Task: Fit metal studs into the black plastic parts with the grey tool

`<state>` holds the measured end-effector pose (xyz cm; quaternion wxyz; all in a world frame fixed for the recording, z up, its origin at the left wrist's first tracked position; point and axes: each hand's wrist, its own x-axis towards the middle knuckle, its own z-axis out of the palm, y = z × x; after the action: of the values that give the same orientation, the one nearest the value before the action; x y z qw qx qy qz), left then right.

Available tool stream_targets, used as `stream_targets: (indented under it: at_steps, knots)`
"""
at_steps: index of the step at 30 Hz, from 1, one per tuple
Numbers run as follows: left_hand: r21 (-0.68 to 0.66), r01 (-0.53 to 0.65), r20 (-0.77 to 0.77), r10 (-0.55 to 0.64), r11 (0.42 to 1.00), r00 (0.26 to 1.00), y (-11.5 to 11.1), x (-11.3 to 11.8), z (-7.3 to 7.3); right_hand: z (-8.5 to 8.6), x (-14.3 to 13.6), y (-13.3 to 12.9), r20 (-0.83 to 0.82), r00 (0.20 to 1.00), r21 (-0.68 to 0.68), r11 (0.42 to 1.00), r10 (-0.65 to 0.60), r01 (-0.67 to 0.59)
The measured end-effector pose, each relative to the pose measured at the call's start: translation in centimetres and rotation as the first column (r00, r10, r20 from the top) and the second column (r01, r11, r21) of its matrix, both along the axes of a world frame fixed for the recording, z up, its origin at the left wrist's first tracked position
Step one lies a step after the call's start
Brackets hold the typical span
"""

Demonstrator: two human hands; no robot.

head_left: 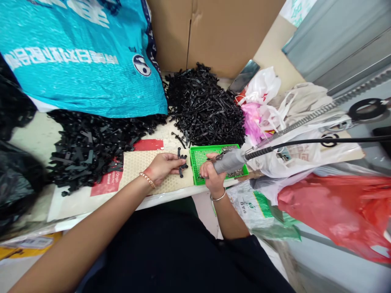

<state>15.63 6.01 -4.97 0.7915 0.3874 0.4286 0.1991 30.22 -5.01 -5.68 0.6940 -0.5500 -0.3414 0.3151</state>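
My left hand (163, 166) is closed in a pinch on a black plastic part (181, 162) with several small arms and round ends. It is held over the beige dimpled mat (137, 162). My right hand (211, 173) wraps round a grey power screwdriver (230, 161), which lies slanted across the green perforated tray (192, 167). Small metal pieces that look like screws (236, 174) lie in that tray. From the tool's rear end run a black cable (305, 141) and a coiled spring (311, 112). Its tip is hidden by my right hand.
Behind the tray rises a large heap of black plastic parts (207, 108). Another heap (82, 154) lies left, beneath a blue printed sack (79, 77). A cardboard box (220, 36) stands at the back. White plastic bags (262, 87) and a red bag (336, 207) crowd the right.
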Motion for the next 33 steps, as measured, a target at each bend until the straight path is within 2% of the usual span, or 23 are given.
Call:
stream_targets:
  at_steps: [10, 17, 22, 24, 27, 31, 33]
  knots:
    - [-0.030, 0.026, -0.026, -0.027, 0.999, 0.999, 0.1, 0.0, 0.0, -0.8, 0.2, 0.1, -0.019, 0.999, 0.158, 0.986, 0.047, -0.043]
    - [-0.033, 0.022, -0.042, -0.023, 0.999, 0.999, 0.1, 0.1, 0.0, -1.0, 0.2, 0.0, 0.007, 0.998, 0.108, 0.992, 0.061, -0.062]
    - [-0.034, 0.012, -0.045, -0.013, 0.999, 0.999, 0.1, 0.2, 0.1, -0.8, -0.1, -0.1, 0.013, 0.999, 0.130, 0.990, 0.052, -0.053]
    - [-0.035, 0.008, -0.048, -0.010, 0.999, 0.999, 0.1, 0.2, 0.2, -0.1, -0.1, 0.1, 0.012, 1.000, 0.139, 0.990, 0.022, -0.023]
    - [-0.030, 0.014, -0.049, -0.015, 0.999, 0.999, 0.1, 0.3, 0.2, 2.0, -0.2, 0.9, -0.006, 0.999, 0.190, 0.981, -0.032, 0.033]
    - [-0.017, 0.015, -0.042, -0.016, 1.000, 0.999, 0.1, 0.3, -0.1, 5.5, -0.4, 3.7, -0.060, 0.994, 0.299, 0.948, -0.094, 0.108]
    - [-0.014, 0.015, -0.028, -0.015, 1.000, 0.999, 0.1, 0.3, -0.2, 6.6, -0.6, 5.4, -0.088, 0.993, 0.323, 0.941, -0.079, 0.104]
